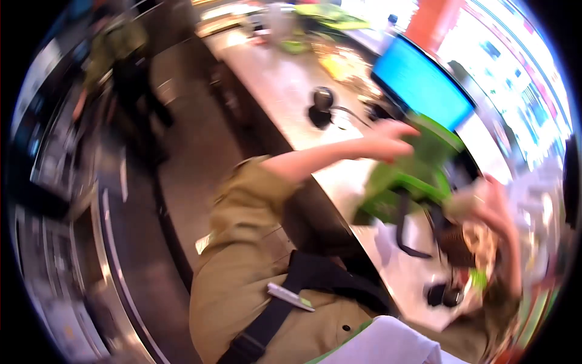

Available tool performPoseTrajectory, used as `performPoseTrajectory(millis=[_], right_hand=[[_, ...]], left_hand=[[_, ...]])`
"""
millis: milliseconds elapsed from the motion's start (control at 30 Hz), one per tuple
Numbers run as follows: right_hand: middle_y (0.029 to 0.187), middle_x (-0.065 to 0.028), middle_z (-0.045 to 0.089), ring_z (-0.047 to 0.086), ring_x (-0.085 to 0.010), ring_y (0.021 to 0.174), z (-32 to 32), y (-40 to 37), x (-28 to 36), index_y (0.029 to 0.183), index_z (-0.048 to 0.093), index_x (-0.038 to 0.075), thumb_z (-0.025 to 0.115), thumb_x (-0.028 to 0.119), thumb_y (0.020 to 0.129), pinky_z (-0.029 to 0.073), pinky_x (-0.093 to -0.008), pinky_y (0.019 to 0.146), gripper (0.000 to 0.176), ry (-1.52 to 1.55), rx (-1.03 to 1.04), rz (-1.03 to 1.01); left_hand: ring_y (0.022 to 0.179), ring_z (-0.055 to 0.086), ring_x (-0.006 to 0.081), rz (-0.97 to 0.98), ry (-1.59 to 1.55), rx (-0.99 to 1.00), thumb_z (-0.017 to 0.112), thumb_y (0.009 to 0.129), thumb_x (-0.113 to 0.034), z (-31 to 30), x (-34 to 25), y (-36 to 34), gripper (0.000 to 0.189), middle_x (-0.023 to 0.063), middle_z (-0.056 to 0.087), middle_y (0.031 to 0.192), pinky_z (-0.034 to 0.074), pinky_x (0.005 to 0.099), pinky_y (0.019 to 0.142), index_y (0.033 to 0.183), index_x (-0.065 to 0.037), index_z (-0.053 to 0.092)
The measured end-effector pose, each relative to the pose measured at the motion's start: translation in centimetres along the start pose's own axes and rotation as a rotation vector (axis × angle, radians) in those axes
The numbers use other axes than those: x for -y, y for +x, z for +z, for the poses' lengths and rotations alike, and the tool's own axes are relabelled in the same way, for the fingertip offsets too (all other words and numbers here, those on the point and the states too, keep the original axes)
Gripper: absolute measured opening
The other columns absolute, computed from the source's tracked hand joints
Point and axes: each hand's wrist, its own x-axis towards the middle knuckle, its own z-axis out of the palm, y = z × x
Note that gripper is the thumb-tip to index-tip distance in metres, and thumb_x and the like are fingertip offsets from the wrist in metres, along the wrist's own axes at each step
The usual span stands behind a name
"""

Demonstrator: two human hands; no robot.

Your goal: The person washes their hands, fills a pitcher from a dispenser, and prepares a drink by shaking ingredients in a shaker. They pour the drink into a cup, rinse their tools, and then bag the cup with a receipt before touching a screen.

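Note:
A green object with a dark strap or handle (430,145), blurred by motion, is over the counter in front of the blue screen. My left hand (391,141) reaches to its upper left side, thumb and fingers apart at its edge; whether it grips is unclear. On the other side, my right hand (482,203) is beside the object's lower right, its fingers smeared by motion. A brown basket-like item (456,246) lies below my right hand.
The light counter (267,79) runs diagonally, bearing a monitor (423,82), a round black device (323,97) with a cable, and another dark device (444,295). Another person (130,67) stands at upper left, beside steel kitchen equipment (91,261).

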Motion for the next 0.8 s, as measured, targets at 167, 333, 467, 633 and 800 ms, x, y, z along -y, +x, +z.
performPoseTrajectory(millis=[167, 333, 467, 633, 800], right_hand=[[0.135, -0.0164, 0.024, 0.026, -0.0318, 0.124, -9.5, -1.6, 9.8, 0.136, 0.018, 0.011, 0.066, 0.060, 0.053, 0.027, -0.0425, 0.099, 0.107, 0.057, -0.018, -0.100], [0.134, -0.0173, 0.026, 0.021, -0.0275, 0.127, -5.7, 0.0, 8.8, 0.132, 0.023, 0.000, 0.059, 0.054, 0.060, 0.012, -0.0399, 0.104, 0.096, -0.152, 0.229, -0.232], [0.117, -0.0165, 0.039, 0.035, -0.0299, 0.115, 0.8, 0.6, 6.8, 0.124, 0.031, 0.001, 0.058, 0.029, 0.047, 0.024, -0.0378, 0.099, 0.086, -0.129, 0.306, -0.055], [0.115, -0.0199, 0.039, 0.035, -0.0393, 0.111, 0.3, 0.1, 3.8, 0.121, 0.032, 0.000, 0.070, 0.040, 0.042, 0.029, -0.0411, 0.095, 0.096, -0.443, 0.348, -0.147], [0.120, -0.0211, 0.035, 0.033, -0.0392, 0.113, -0.7, -1.4, 6.8, 0.119, 0.036, 0.004, 0.075, 0.012, 0.028, 0.030, -0.0416, 0.096, 0.099, -0.587, 0.379, -0.124]], left_hand=[[0.064, 0.063, 0.0200, 0.117, 0.028, 0.228, 0.054, 0.070, -0.013, 7.7, -0.2, 9.2, 0.049, 0.0196, 0.058, 0.091, 0.052, 0.0298, 0.059, 0.111, 0.011, 0.045], [0.063, 0.064, 0.0237, 0.090, 0.020, 0.379, 0.045, 0.067, 0.000, 12.6, -1.0, 10.0, 0.026, 0.0183, 0.060, 0.078, 0.053, 0.0313, 0.058, 0.089, 0.009, 0.055], [0.064, 0.063, 0.0214, 0.130, -0.046, 0.276, 0.050, 0.064, -0.002, 12.8, -0.3, 8.4, 0.028, 0.0149, 0.061, 0.072, 0.051, 0.0297, 0.058, 0.090, 0.007, 0.053], [0.058, 0.063, 0.0234, 0.221, 0.061, 0.108, 0.050, 0.056, -0.001, 11.6, 1.1, 8.9, 0.018, 0.0173, 0.061, 0.063, 0.051, 0.0315, 0.049, 0.071, 0.006, 0.058], [0.075, 0.061, 0.0310, 0.361, 0.463, 0.182, 0.053, 0.058, -0.004, 12.3, -0.8, 9.8, 0.026, 0.0213, 0.059, 0.075, 0.051, 0.0366, 0.063, 0.081, 0.006, 0.056]])
